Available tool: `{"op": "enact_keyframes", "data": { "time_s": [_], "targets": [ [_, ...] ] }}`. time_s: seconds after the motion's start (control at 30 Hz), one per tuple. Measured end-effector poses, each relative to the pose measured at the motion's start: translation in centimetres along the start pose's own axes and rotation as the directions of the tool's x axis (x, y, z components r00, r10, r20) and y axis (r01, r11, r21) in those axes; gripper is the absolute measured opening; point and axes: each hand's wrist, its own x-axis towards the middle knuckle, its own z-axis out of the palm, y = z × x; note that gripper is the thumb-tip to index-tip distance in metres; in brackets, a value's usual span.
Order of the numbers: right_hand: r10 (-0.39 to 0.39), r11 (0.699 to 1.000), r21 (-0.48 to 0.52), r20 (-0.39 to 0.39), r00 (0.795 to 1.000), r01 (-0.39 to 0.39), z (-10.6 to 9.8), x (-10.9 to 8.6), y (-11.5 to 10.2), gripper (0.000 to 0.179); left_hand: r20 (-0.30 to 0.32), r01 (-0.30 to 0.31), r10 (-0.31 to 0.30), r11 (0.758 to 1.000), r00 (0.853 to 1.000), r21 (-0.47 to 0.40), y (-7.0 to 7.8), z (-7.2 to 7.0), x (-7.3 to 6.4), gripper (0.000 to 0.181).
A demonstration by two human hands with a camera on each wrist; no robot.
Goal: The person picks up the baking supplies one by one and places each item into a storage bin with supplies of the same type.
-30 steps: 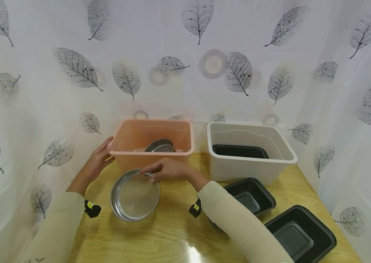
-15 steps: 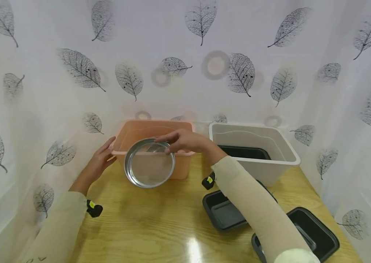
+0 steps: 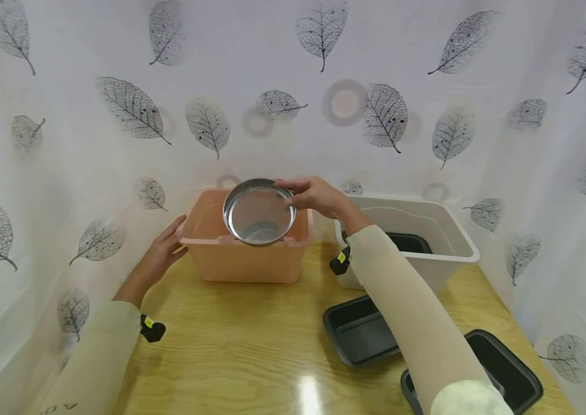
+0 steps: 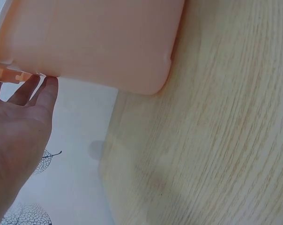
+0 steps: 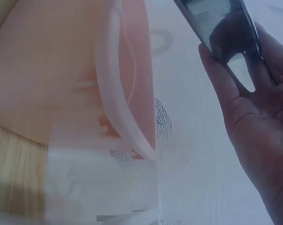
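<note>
Two bins stand side by side at the back of the wooden desk (image 3: 251,351): a pink bin (image 3: 251,259) on the left and a white bin (image 3: 427,242) on the right, the white one with a black tray lying in it. Two more black trays (image 3: 357,337) sit on the desk in front of the white bin, partly hidden by the right sleeve. The step in hand looks like carrying a round metal pan (image 3: 258,212) to the pink bin: the pan hangs tilted above the bin's opening, clear of the desk, its open face toward the camera. The right hand (image 3: 316,196) holds it, fingers (image 5: 226,79) curled round its right rim. The left hand (image 3: 160,253) lies with straight fingers against the pink bin's left end, just under its lip, steadying it. As I judge it, the next move calls for lowering the pan past the bin's rim without knocking it, then loosening the grip.
</note>
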Motion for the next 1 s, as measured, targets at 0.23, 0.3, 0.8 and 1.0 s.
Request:
{"op": "enact_keyframes", "data": {
  "time_s": [0.23, 0.3, 0.8, 1.0],
  "targets": [
    [0.043, 0.998, 0.044, -0.089, 0.995, -0.039, -1.5, 0.8, 0.6, 0.056, 0.002, -0.003, 0.003, 0.999, 1.0, -0.04, 0.0, 0.0, 0.1, 0.064],
    [0.059, 0.997, 0.056, -0.115, 0.992, -0.053, -1.7, 1.0, 0.9, 0.055, 0.005, -0.007, 0.007, 1.0, 1.0, -0.03, 0.0, 0.0, 0.1, 0.064],
    [0.102, 0.995, 0.009, -0.146, 0.984, -0.101, -0.1, 2.9, 4.6, 0.056, 0.001, -0.007, 0.007, 1.0, 1.0, -0.021, 0.2, 0.4, 0.1, 0.064],
    [0.092, 0.994, -0.04, -0.117, 0.989, -0.098, 0.7, 3.7, 5.4, 0.057, -0.003, -0.003, 0.003, 1.0, 1.0, -0.027, 0.1, 0.3, 0.2, 0.065]
  ]
}}
